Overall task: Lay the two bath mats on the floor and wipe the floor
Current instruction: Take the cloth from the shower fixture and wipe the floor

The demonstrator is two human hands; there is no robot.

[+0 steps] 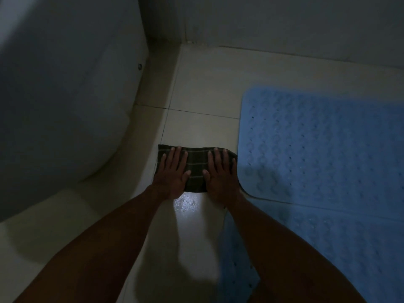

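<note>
A dark plaid cloth (196,164) lies flat on the pale tiled floor (203,84). My left hand (172,173) and my right hand (221,174) press down on it side by side, palms flat and fingers spread. A blue rubber bath mat (317,145) with bumps and small holes lies on the floor just right of the cloth, its rounded corner beside my right hand. A second blue mat (238,270) lies nearer me, partly hidden under my right forearm.
A large white curved fixture (65,84) fills the left side, its base close to the cloth. The wall (262,22) runs along the far edge of the floor. A bright wet patch (185,202) shines on the tile just behind the cloth. The room is dim.
</note>
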